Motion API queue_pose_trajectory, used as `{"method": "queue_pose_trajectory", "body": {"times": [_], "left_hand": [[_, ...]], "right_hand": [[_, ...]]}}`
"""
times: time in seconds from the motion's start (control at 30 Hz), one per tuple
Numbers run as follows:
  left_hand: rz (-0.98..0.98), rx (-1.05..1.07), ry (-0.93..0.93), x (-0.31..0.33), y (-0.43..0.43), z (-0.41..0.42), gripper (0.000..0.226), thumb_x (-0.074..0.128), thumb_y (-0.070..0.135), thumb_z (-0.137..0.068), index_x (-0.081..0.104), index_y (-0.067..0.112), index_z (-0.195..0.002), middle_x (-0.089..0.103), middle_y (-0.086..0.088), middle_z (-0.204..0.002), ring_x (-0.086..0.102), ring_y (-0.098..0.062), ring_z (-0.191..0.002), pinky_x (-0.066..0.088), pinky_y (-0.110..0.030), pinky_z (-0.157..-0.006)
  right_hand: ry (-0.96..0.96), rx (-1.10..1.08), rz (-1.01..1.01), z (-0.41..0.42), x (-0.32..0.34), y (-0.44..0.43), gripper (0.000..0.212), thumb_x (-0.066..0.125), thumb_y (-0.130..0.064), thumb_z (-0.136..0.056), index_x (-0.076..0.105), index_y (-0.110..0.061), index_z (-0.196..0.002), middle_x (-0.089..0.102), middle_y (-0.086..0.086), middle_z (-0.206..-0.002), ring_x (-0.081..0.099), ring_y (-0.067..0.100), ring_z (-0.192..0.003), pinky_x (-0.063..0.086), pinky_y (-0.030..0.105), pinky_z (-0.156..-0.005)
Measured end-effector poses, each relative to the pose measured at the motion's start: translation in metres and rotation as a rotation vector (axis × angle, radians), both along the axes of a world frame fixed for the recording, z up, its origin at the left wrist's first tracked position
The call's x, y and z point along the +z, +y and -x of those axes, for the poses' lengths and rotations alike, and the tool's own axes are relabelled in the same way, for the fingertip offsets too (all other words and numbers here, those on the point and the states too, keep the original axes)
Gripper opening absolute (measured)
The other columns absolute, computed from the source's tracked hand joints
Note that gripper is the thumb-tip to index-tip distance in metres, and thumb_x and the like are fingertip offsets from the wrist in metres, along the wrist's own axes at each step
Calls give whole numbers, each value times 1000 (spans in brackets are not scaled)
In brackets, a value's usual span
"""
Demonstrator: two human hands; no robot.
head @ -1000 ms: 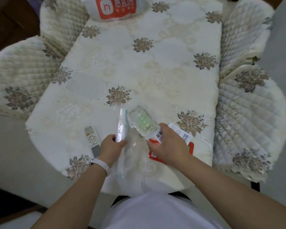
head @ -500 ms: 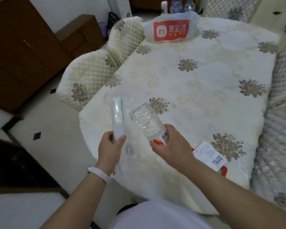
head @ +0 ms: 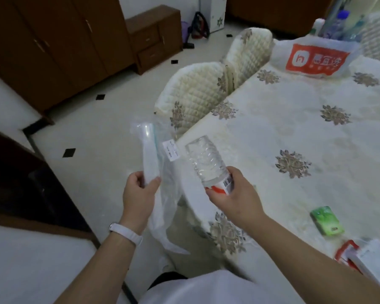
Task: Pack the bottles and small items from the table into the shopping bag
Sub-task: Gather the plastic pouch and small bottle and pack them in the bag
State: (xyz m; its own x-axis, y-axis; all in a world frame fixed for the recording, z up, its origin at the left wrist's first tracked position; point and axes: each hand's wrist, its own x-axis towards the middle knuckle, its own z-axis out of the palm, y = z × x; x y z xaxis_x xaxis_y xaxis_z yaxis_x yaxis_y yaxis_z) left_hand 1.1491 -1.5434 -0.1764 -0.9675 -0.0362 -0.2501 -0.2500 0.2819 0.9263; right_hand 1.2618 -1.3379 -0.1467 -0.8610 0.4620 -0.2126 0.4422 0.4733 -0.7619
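Step in hand: carry phase, both hands loaded and nothing bagged from this pair yet. My left hand point(head: 138, 191) has its fingers and thumb pinched on the lower part of a sleeved pack point(head: 150, 156), a long white item in clear wrap. It stands roughly upright, with loose wrap hanging below the hand. My right hand point(head: 235, 194) has its fingers wrapped round the label end of a clear bottle point(head: 206, 163), base up and tilted away from me (cap end hidden in the palm).

Both items are in the air at the near-left corner of the surface point(head: 294, 132), the pack out over the floor. The shopping bag point(head: 314, 60) sits at the far end, well apart from both hands. More bottles point(head: 336, 25) show at it, in or behind, I cannot tell.

Pose: both forearms reach forward, wrists raised, hands near each other but not touching.

Next move, my judgement: a long reach or a step toward the bag, then find its mouth, which is not visible from here. A green pack point(head: 326, 220) and a red-and-white packet point(head: 355, 257) lie unpacked near my right arm.
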Motion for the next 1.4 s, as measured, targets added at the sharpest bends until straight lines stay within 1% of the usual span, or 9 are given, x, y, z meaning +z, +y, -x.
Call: {"method": "queue_pose_trajectory", "body": {"times": [0.1, 0.3, 0.53, 0.67, 0.73, 0.87, 1.07, 1.2, 1.4], "left_hand": [[-25, 46, -20, 1, -54, 53, 22, 75, 22, -83, 58, 24, -97, 68, -4, -99, 67, -25, -90, 57, -46, -81], [-50, 145, -18, 16, -137, 125, 22, 73, 21, -83, 58, 23, -99, 67, -5, -101, 67, -25, -90, 56, -49, -85], [-88, 214, -5, 22, -179, 179, 21, 71, 21, -84, 58, 23, -99, 66, 0, -98, 66, -20, -89, 56, -39, -78], [-33, 212, -35, 15, -200, 227, 20, 70, 25, -86, 58, 25, -102, 67, 1, -101, 67, -20, -91, 57, -40, -80], [-16, 222, -36, 9, -207, 260, 21, 70, 26, -87, 59, 25, -104, 68, 2, -102, 67, -19, -92, 57, -39, -79], [20, 231, -25, 2, -205, 344, 22, 70, 26, -87, 61, 22, -107, 69, 1, -101, 68, -19, -92, 57, -39, -80], [86, 143, -28, 18, -175, 466, 21, 71, 23, -87, 59, 21, -104, 68, 2, -100, 67, -16, -90, 50, -28, -69], [70, 141, 5, 32, -158, 539, 24, 73, 24, -86, 59, 22, -106, 68, 2, -102, 67, -18, -93, 56, -36, -79], [25, 105, 7, 33, -138, 618, 22, 74, 20, -85, 60, 23, -102, 69, 0, -99, 68, -20, -89, 58, -46, -83]], "right_hand": [[20, 30, 4, 52, 5, -51, 39, 72, -49, -76, 41, -47, -98, 60, -22, -85, 57, -7, -74, 44, 25, -59], [27, 108, -15, 139, 10, -128, 48, 75, -56, -68, 45, -51, -105, 64, -26, -92, 61, -6, -79, 54, 32, -74], [59, 188, -12, 223, 9, -166, 52, 74, -55, -71, 39, -55, -109, 62, -32, -90, 61, -7, -78, 55, 29, -73], [57, 205, 40, 279, 3, -178, 49, 77, -50, -74, 38, -54, -103, 59, -31, -85, 60, -10, -75, 51, 22, -67], [42, 194, 77, 313, -6, -181, 43, 76, -49, -74, 42, -53, -99, 63, -27, -86, 63, -5, -77, 55, 29, -72], [35, 175, 126, 396, -25, -177, 42, 75, -49, -72, 47, -47, -103, 67, -20, -90, 65, 2, -80, 57, 40, -77], [22, 103, 181, 519, -16, -154, 31, 75, -45, -75, 48, -46, -91, 66, -19, -82, 62, -5, -69, 50, 26, -63], [50, 65, 180, 588, 2, -131, 36, 74, -47, -75, 50, -42, -102, 67, -18, -85, 63, -2, -70, 50, 25, -64], [98, 8, 164, 656, 13, -109, 35, 76, -42, -75, 53, -40, -102, 65, -25, -81, 63, -2, -67, 51, 27, -68]]}}
